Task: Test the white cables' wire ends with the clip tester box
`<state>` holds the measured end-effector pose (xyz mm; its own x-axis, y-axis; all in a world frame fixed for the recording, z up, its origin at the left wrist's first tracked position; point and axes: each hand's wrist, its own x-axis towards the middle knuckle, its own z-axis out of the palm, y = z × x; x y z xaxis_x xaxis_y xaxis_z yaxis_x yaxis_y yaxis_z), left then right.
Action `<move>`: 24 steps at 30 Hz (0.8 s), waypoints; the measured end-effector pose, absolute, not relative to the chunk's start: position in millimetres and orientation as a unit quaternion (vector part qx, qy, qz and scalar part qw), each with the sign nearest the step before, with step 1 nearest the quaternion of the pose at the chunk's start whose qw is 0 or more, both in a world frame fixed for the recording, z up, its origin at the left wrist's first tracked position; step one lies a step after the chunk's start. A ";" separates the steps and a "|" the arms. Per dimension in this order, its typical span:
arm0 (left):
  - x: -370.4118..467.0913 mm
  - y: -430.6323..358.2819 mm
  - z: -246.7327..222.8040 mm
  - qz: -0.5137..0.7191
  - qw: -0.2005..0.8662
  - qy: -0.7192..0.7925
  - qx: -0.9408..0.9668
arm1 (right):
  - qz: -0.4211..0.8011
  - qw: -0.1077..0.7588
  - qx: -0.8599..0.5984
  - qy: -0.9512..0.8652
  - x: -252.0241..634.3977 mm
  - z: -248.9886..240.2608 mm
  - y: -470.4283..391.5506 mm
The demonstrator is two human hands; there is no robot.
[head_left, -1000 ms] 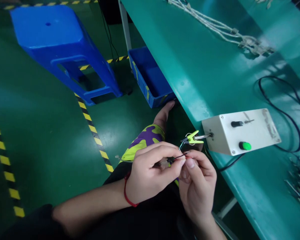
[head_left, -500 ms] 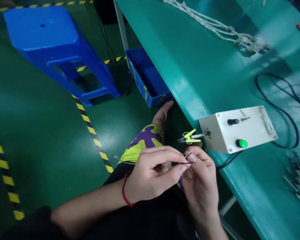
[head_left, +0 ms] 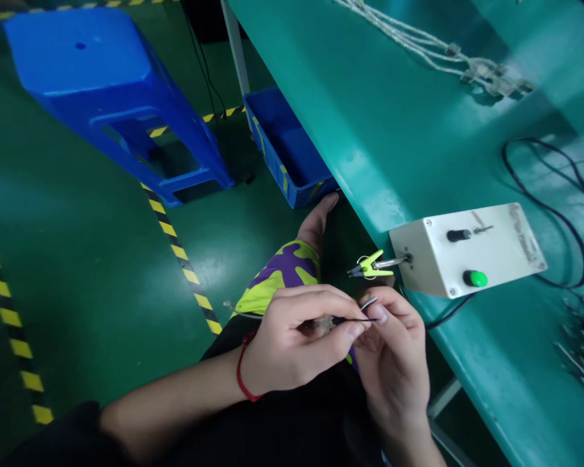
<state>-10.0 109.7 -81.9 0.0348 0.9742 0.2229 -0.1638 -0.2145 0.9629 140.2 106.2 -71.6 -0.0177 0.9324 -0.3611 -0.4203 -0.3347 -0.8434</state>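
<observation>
Teal bench (head_left: 418,130) right of both hands, white test box (head_left: 467,250) just beyond them, its yellow-green clip (head_left: 371,266) just above fingertips. Left hand (head_left: 292,340) closed, pinching thin wire lead (head_left: 355,318); right hand (head_left: 394,357) pinching same lead's far end. Lead: dark, hair-thin, small pale part at left fingers. Judged light, limp, easily kinked; hold near ends, gently.

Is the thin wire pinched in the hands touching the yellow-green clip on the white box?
Apart. The head view shows the wire between the left hand and right hand, with a dark gap below the yellow-green clip on the white box.
</observation>
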 end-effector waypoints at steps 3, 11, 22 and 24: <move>-9.5 107.8 -84.0 0.573 0.529 0.379 0.498 | 0.664 0.510 -0.484 -0.255 139.3 -70.6 106.2; -4.4 99.8 -91.9 0.532 0.747 0.285 0.278 | 0.682 0.508 -0.472 -0.234 136.6 -67.3 105.1; -3.4 99.1 -90.2 0.520 0.767 0.286 0.244 | 0.683 0.522 -0.454 -0.234 135.6 -68.1 103.5; -3.2 99.2 -90.8 0.521 0.768 0.286 0.239 | 0.681 0.524 -0.454 -0.238 135.6 -68.4 103.5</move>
<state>-3.2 99.2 -90.8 0.2932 0.9369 -0.1905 -0.6630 0.3428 0.6655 135.6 103.5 -68.4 -0.0395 0.9287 -0.3688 -0.4976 -0.3384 -0.7987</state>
